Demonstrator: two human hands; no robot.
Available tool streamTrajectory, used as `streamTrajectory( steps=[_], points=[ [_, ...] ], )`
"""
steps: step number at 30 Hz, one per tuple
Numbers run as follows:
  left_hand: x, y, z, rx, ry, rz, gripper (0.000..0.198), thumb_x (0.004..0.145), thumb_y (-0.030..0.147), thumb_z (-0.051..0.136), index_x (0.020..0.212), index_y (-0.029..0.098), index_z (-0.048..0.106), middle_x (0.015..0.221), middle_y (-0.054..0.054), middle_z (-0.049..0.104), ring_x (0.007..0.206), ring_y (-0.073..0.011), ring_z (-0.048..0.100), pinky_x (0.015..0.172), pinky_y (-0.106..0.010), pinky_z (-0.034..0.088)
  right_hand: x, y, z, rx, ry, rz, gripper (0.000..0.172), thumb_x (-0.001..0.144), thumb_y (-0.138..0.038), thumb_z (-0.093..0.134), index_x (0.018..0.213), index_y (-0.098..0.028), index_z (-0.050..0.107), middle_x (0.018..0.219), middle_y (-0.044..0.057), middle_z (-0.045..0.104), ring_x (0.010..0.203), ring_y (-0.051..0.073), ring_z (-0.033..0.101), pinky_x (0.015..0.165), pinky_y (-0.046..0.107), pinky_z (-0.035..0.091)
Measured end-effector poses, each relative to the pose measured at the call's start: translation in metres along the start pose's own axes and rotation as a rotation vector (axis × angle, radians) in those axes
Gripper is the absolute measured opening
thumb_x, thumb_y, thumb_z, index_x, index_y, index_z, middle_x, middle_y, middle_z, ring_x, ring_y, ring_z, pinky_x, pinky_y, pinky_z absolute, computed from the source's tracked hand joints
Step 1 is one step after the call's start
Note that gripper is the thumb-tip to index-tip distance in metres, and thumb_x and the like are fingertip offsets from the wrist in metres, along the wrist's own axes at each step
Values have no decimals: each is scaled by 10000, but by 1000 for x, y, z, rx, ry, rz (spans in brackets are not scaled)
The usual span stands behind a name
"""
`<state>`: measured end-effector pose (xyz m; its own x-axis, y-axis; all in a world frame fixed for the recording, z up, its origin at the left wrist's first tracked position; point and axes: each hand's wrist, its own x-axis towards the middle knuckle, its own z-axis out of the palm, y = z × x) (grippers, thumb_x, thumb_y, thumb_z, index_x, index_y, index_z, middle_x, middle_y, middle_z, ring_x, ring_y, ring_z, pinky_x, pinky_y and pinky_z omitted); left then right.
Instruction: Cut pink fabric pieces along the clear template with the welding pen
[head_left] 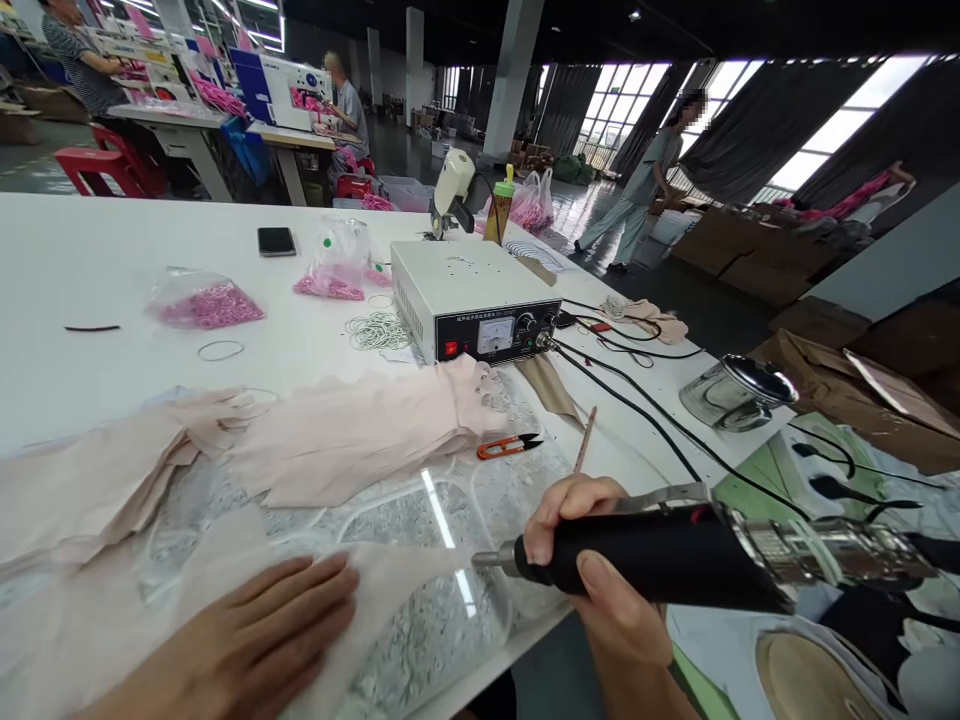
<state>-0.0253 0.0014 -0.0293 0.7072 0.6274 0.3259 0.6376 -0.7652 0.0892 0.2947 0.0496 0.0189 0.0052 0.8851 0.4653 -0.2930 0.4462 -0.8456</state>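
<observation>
Bare hands at a white worktop point(82, 265), with places given from the control box point(480, 285), the metal-cased unit with a dial on its front. The cloth piece point(394, 575) lies on the near side of the box, beyond the larger cloth stack point(360, 425), on a glossy marbled mat point(409, 640). The left hand point(281, 625), nearer the wearer than the box and to its left, rests flat on this cloth, fingers extended and close together. The right hand point(619, 615), nearer than the box and to its right, is wrapped around the black barrel of a handheld tool point(667, 560); the tool's metal tip point(491, 559) meets the cloth's narrow end, though contact cannot be confirmed. Orange snips point(495, 450) lie just in front of the box. The cloth appears thin, limp and light, likely to slide or wrinkle on the smooth mat; a flat palm close to its narrow end should steady it best. The tool looks rigid and rather heavy at its metal rear, and is best held by the barrel, clear of the tip.
</observation>
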Motion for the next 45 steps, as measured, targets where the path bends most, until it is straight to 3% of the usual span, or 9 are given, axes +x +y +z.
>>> streamTrajectory(
  steps=[4, 11, 17, 20, 22, 26, 31, 37, 45],
  points=[
    [5, -6, -8, -86, -18, -10, 489, 1055, 213, 352, 1516, 341, 453, 1390, -4, 651, 1323, -203, 580, 1166, -386, 421, -10, -9, -2, 11, 25, 76, 161, 902, -374, 645, 987, -245, 600, 851, 12, 604, 607, 137, 599, 572, 307, 492],
    [21, 12, -6, -28, -81, 68, 510, 1043, 196, 463, 1538, 314, 430, 1456, 1, 595, 1281, -184, 615, 1092, -241, 473, -14, -20, -2, -39, 18, 58, 162, 921, -391, 621, 988, -250, 581, 825, 2, 588, 587, 139, 590, 560, 315, 498],
    [27, -10, -9, 91, -86, 233, 557, 981, 130, 431, 1529, 225, 451, 1469, -18, 579, 1276, -164, 617, 1100, -222, 443, -19, -20, -8, 1, 5, 75, 166, 915, -385, 622, 1009, -254, 579, 868, 13, 587, 591, 135, 593, 564, 315, 505],
    [31, -12, -14, 116, -114, 240, 590, 932, 72, 426, 1497, 228, 494, 1472, -5, 578, 1297, -161, 598, 1114, -236, 437, -22, -20, -10, 14, 11, 88, 161, 916, -385, 620, 1011, -259, 588, 866, 10, 578, 597, 133, 590, 577, 317, 516],
    [35, -7, -15, 118, -112, 229, 528, 962, 87, 435, 1461, 227, 536, 1439, -3, 611, 1291, -164, 603, 1109, -229, 447, -22, -20, -11, 21, 6, 92, 157, 923, -388, 614, 1013, -261, 590, 864, 10, 579, 595, 134, 591, 574, 317, 523],
    [43, 14, -9, 201, -43, 169, 348, 1070, 275, 456, 1372, 201, 613, 1323, -15, 692, 1237, -193, 637, 1121, -260, 450, -21, -19, -13, 50, 9, 93, 153, 921, -387, 621, 1002, -260, 594, 858, 14, 586, 590, 138, 596, 556, 314, 532],
    [44, 36, 5, 317, -29, 81, 376, 1081, 349, 461, 1378, 171, 606, 1196, -83, 727, 1149, -251, 670, 1061, -346, 489, -23, -19, -14, 46, 22, 109, 154, 930, -395, 610, 1010, -264, 600, 865, 21, 593, 604, 145, 596, 571, 326, 527],
    [42, 44, 16, 423, -27, 63, 465, 1068, 464, 475, 1443, 205, 562, 1149, -110, 713, 1084, -287, 688, 941, -363, 528, -25, -23, -16, 0, 7, 110, 130, 955, -401, 584, 1012, -284, 591, 837, 10, 591, 632, 145, 593, 590, 310, 507],
    [43, 48, 18, 514, -6, 60, 532, 1073, 498, 414, 1538, 242, 444, 1374, -154, 636, 1120, -284, 680, 867, -344, 526, -26, -24, -16, 9, 24, 148, 148, 951, -422, 583, 1009, -286, 588, 860, 10, 590, 654, 145, 598, 616, 319, 497]
  ],
)
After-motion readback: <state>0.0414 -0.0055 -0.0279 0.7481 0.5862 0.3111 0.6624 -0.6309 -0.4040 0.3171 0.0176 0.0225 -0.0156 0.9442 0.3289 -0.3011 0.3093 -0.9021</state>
